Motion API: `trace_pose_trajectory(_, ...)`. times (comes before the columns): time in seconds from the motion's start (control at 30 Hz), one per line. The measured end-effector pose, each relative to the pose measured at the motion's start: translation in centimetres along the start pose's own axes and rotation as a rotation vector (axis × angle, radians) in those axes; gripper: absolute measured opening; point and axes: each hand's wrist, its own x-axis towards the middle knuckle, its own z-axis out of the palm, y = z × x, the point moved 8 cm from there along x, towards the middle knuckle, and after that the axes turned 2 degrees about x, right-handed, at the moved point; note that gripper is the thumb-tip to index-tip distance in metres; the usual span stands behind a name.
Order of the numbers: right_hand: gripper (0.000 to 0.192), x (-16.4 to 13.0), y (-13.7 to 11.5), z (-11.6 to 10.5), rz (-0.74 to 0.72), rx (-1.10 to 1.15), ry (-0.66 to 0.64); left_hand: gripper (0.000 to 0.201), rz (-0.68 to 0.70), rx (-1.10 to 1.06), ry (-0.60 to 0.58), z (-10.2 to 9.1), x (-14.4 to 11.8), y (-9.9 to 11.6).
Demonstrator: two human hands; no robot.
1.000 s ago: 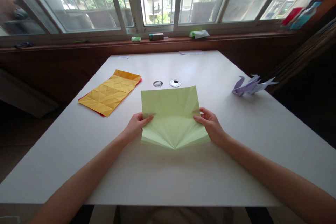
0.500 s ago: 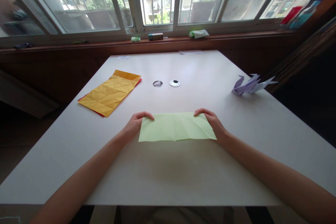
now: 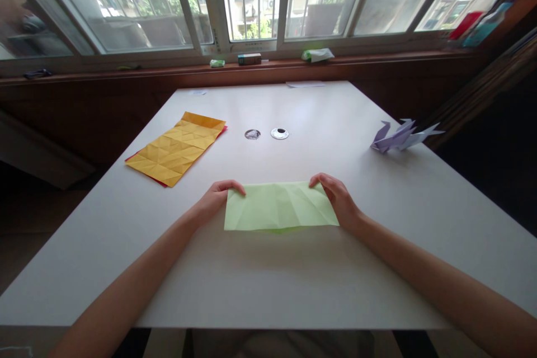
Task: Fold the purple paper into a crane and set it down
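Note:
A pale green sheet of paper (image 3: 280, 206), folded in half into a wide strip and marked with creases, lies on the white table (image 3: 268, 268) in front of me. My left hand (image 3: 216, 198) pinches its far left corner. My right hand (image 3: 338, 198) pinches its far right corner and edge. The folded edge faces away from me, and a thin sliver of the lower layer shows at the near edge.
A creased yellow sheet (image 3: 178, 147) lies over a red one at the left. Two small round metal pieces (image 3: 279, 133) sit mid-table. A purple origami figure (image 3: 400, 135) stands at the right edge. Small items line the window sill (image 3: 249, 59).
The green sheet stood open and upright a second ago; both hands folded its far half down toward me, and the strip now lies flat, slightly shifted and squared.

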Motion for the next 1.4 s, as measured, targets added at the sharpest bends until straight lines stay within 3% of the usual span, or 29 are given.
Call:
trace_pose_trajectory(0.23,0.037,-0.1,0.1,0.6,-0.006,-0.098,-0.068,0.018,0.056,0.021,0.021,-0.5,0.2,0.1)
trace_pose_trajectory(0.3,0.037,-0.1,0.1,0.5,-0.022,-0.138,-0.057,0.019,0.078,0.010,-0.036,0.0,-0.1,0.7)
trace_pose_trajectory(0.43,0.035,0.1,0.4,0.3,-0.036,-0.120,-0.062,0.029,0.112,-0.036,-0.285,1.9,-1.0,2.2)
trace_pose_trajectory(0.6,0.038,0.1,0.5,1.0,-0.006,-0.073,-0.208,0.042,0.060,-0.094,-0.292,1.9,-1.1,1.9)
trace_pose_trajectory(0.73,0.043,-0.4,0.5,2.4,0.039,-0.111,-0.400,0.047,0.058,0.100,-0.302,2.6,-1.0,1.4)
trace_pose_trajectory(0.8,0.048,-0.9,0.7,3.4,0.048,-0.154,-0.511,0.049,0.071,0.223,-0.327,3.6,-1.3,1.4)
trace_pose_trajectory(0.87,0.052,-1.6,0.9,4.3,0.041,-0.194,-0.596,0.052,0.058,0.291,-0.444,5.6,-2.2,1.2)
trace_pose_trajectory(0.97,0.056,-2.6,1.2,5.7,0.030,-0.189,-0.658,0.070,0.076,0.398,-0.544,8.3,-3.8,1.0)
trace_pose_trajectory(1.03,0.058,-2.7,1.3,6.1,0.021,-0.158,-0.618,0.070,0.156,0.435,-0.509,9.2,-4.4,1.4)
trace_pose_trajectory(1.13,0.062,-2.2,1.4,5.5,0.024,-0.114,-0.459,0.069,0.193,0.374,-0.399,9.4,-4.4,1.1)
trace_pose_trajectory(1.27,0.057,-1.1,1.4,3.6,0.012,-0.045,-0.214,0.063,0.157,0.132,-0.116,7.7,-3.2,0.2)
trace_pose_trajectory(1.4,0.046,-0.7,1.8,3.3,0.007,0.052,-0.159,0.049,0.181,0.057,0.105,6.9,-3.1,-0.2)
